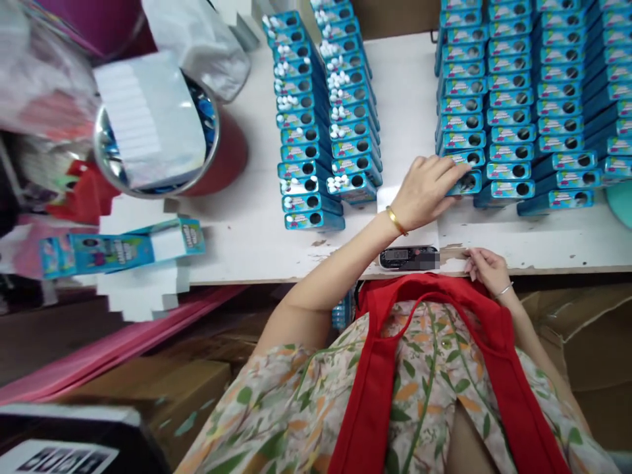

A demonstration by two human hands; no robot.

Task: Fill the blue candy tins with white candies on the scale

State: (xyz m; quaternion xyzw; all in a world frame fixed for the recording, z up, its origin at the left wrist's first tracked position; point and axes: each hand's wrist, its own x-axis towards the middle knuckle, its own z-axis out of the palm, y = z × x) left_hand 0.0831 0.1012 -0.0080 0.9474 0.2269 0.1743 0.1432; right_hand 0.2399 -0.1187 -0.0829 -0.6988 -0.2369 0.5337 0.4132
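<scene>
My left hand [427, 191], with a gold bangle at the wrist, reaches over the table. Its fingers and thumb are closed about the left side of a small blue box [468, 184], the nearest one in its row. Partly under that forearm lies a small digital scale [409, 257], its lit display toward me. At the table's front edge, right of the scale, my right hand [486, 268] has its fingers curled together; whether they hold anything cannot be made out. White pellets [338, 182] lie on many boxes [302, 220] in the two left rows.
More rows of blue boxes [567, 125] stand at the right, each top having a dark round hole. A metal-rimmed red bucket [230, 151] with a white sheet over it is at the left. Near it lies an unfolded blue carton [121, 252]. A teal rim [619, 204] shows far right.
</scene>
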